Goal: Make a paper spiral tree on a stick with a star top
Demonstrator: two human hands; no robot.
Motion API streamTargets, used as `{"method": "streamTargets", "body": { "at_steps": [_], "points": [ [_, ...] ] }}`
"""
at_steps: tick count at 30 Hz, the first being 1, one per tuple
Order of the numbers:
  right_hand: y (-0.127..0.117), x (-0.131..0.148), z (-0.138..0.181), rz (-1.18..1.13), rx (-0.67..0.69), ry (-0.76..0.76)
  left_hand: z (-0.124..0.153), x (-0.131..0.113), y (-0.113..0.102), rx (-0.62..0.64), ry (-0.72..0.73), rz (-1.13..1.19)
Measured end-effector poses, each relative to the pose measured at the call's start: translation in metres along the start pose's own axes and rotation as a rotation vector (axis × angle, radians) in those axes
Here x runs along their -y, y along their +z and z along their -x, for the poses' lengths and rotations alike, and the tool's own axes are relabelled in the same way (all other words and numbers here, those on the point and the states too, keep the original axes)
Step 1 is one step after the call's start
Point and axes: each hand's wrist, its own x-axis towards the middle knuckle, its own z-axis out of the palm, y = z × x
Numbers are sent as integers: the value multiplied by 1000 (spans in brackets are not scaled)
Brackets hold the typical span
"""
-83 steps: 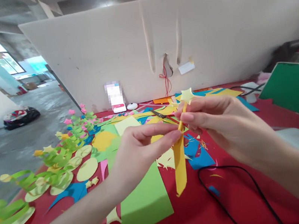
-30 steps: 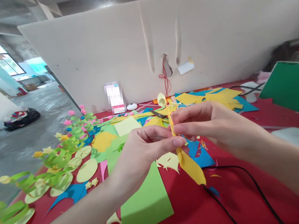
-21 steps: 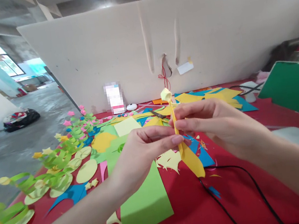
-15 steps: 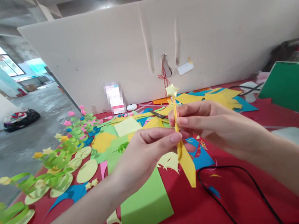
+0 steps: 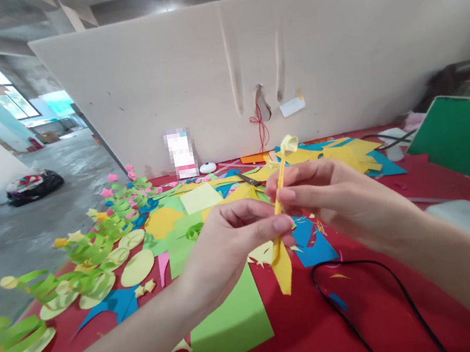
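White panel [image 5: 148, 76] across twelve o'clock. Red table [image 5: 297, 344] below. Light-green sheet [image 5: 234, 337] near six. My left hand [image 5: 231, 237] pinches the rolled yellow strip [image 5: 282, 269] toward five; my right hand [image 5: 330, 189] pinches higher. Pale folded paper piece [image 5: 290, 144] tops its one-o'clock end.

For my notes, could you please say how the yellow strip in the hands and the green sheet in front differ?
The yellow strip is narrow and twisted, while the green sheet is broad and flat. The strip is held up by the left hand and the right hand, whereas the sheet lies on the red table. Both look like paper.
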Motion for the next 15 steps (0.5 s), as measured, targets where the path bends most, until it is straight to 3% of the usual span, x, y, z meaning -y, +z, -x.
{"method": "streamTargets", "body": {
  "at_steps": [7, 11, 15],
  "points": [
    [-4, 5, 1, 23, -13, -2, -1, -2, -2, 61, -81, 50],
    [-7, 7, 1, 18, 33, -16, -1, -2, -2, 174, -180, 103],
    [-8, 6, 1, 4, 83, -9, -1, -1, -2, 184, -187, 92]
  ]
}}
